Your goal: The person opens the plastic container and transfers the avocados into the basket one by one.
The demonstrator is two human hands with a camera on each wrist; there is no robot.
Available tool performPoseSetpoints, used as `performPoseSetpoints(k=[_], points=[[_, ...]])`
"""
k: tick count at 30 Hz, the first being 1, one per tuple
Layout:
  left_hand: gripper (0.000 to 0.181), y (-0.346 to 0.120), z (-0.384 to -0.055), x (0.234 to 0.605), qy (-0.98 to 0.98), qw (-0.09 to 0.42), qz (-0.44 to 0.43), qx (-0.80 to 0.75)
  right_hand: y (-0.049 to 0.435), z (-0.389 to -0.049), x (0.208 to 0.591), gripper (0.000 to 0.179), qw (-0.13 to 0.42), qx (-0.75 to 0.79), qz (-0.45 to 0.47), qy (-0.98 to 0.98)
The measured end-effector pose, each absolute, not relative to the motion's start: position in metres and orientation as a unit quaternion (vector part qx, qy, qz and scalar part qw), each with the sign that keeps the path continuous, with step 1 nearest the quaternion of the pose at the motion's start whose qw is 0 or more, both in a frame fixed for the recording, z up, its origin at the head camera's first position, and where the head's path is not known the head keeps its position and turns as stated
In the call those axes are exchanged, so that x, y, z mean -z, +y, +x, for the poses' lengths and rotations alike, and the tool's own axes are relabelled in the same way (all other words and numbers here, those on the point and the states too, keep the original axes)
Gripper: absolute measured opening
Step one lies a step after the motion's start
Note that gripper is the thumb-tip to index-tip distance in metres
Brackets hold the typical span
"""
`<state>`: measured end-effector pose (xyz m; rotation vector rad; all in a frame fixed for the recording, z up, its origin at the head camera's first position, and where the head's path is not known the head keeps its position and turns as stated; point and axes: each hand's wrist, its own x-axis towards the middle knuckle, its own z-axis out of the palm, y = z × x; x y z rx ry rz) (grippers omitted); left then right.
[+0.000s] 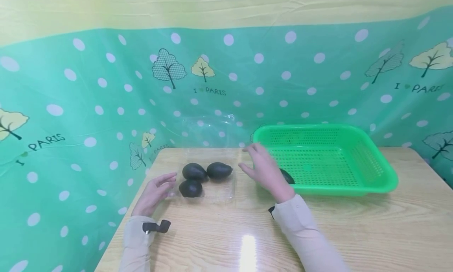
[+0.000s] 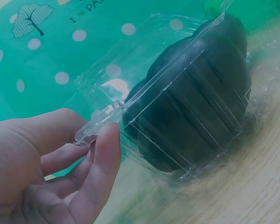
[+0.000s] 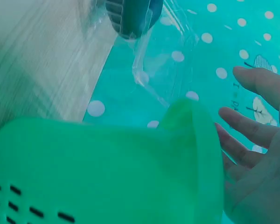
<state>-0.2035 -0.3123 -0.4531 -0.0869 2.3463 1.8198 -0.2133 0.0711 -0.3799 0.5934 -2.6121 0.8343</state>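
Observation:
Three dark avocados (image 1: 194,172) lie together in a clear plastic clamshell container (image 1: 218,192), whose lid stands raised at the back. At the container's left side, my left hand (image 1: 155,193) pinches the rim's corner tab (image 2: 99,125) between thumb and finger, as the left wrist view shows. My right hand (image 1: 265,167) hovers by the left end of a green plastic basket (image 1: 376,161), fingers spread and holding nothing. Inside the basket, close to the near left corner, lies another avocado (image 1: 287,176), partly hidden by my right wrist.
The wooden table (image 1: 209,240) carries both containers, the basket to the right of the clamshell. Behind and to the left hangs a green dotted cloth (image 1: 106,146) with printed trees, close to the table's edges. A bright light reflection shows on the near tabletop.

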Motion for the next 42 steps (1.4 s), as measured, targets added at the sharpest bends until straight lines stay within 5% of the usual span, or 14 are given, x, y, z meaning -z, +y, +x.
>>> performPoseSetpoints(k=[42], points=[[0.051,-0.312,-0.204,0.454,0.784,0.087,-0.036,-0.613,0.009,-0.228,0.421,0.069,0.045,-0.291,0.245,-0.924]])
